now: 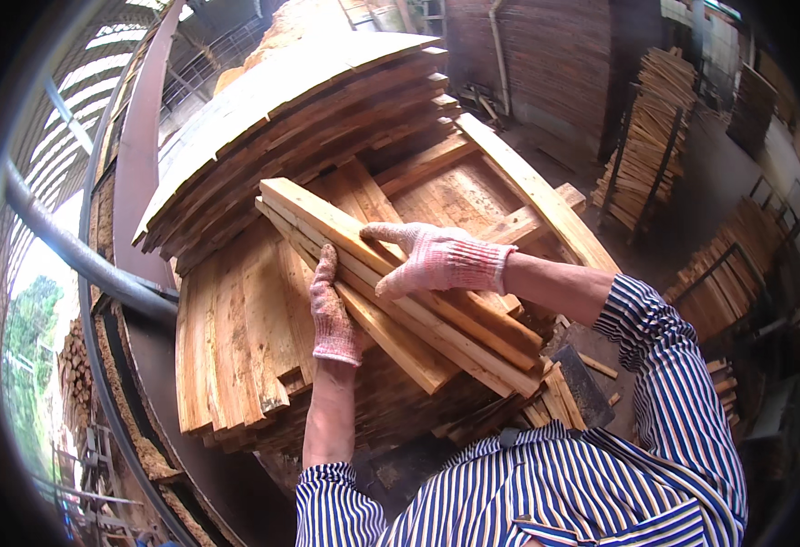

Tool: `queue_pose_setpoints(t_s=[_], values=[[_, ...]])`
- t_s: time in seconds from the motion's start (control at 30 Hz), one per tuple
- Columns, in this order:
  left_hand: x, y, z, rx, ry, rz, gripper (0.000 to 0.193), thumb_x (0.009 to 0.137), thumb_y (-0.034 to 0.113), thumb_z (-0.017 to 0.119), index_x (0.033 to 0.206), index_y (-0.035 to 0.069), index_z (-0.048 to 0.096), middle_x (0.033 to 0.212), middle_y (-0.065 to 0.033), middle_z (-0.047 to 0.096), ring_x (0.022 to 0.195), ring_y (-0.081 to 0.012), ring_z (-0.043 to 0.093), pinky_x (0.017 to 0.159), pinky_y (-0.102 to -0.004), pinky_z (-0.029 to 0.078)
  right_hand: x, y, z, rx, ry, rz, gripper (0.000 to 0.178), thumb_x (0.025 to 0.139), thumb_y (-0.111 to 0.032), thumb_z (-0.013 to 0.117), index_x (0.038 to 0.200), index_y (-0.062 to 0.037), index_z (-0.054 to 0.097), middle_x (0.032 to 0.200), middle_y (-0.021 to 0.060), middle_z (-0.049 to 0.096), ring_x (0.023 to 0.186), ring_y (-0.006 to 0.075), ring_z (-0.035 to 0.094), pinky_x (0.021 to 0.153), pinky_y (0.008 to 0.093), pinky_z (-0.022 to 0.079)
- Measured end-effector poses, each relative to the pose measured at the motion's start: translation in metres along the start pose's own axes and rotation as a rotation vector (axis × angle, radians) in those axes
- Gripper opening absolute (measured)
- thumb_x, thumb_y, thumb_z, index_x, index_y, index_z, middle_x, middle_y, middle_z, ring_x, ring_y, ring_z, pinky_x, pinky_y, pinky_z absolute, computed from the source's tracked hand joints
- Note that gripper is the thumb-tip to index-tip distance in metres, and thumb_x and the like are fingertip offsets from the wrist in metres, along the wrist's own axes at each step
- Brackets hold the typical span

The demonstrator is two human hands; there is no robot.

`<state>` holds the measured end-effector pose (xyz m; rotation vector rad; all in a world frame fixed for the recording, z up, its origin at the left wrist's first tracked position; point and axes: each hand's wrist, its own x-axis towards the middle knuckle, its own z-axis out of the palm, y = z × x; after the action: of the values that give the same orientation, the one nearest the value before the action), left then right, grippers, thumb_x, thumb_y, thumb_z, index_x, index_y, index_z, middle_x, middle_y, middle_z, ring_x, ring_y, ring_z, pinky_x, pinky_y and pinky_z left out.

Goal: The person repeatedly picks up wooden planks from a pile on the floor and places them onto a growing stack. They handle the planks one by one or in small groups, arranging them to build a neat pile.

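A bundle of several sawn wooden boards point(313, 211) slants between my hands, from the far left down toward my body at the right. My left hand point(332, 314), in a pinkish knitted glove, presses against the bundle's left side with its thumb raised. From the right, my right hand point(446, 258), gloved alike, grips the boards, its thumb and a finger reaching across their upper faces. The undersides of the boards and some fingers are hidden. Below them lies a layer of boards set side by side point(236, 342) on a pile.
Behind rises a taller stack of boards point(327, 114). A long loose board point(539, 196) lies along the pile's right side, over a crosswise timber point(537, 216). Racks of wood strips point(651, 137) stand at the right. A metal pipe point(99, 260) and dark rail run along the left.
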<state>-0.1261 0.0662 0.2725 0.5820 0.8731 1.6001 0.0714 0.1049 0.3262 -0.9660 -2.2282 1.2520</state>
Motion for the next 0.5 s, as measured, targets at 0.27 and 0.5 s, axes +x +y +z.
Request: queue_pose_setpoints(t_s=[0.27,0.5], values=[[0.004,0.006,-0.011,-0.155,-0.157,-0.105,0.05,0.102,0.041,0.056,0.122,-0.005,0.057,0.1,-0.0204,0.068,0.088,-0.0285,0.069,0.081,-0.0399,0.061,0.005,0.034,-0.027,-0.228,0.256,0.334,0.08,0.075,-0.027,0.07,0.152,-0.0237,0.046,0.107,0.0082,0.073,0.078,0.0157,0.068,0.071,0.0302,0.055],[0.035,-0.015,-0.012,-0.255,-0.238,-0.176,0.058,0.101,0.045,0.056,0.12,-0.01,0.055,0.102,-0.0201,0.066,0.093,-0.0292,0.066,0.088,-0.0406,0.057,0.107,0.129,-0.023,-0.364,0.446,0.17,0.039,0.094,-0.035,0.053,0.126,-0.0165,0.065,0.119,0.0148,0.069,0.107,0.034,0.067,0.094,0.0429,0.052]])
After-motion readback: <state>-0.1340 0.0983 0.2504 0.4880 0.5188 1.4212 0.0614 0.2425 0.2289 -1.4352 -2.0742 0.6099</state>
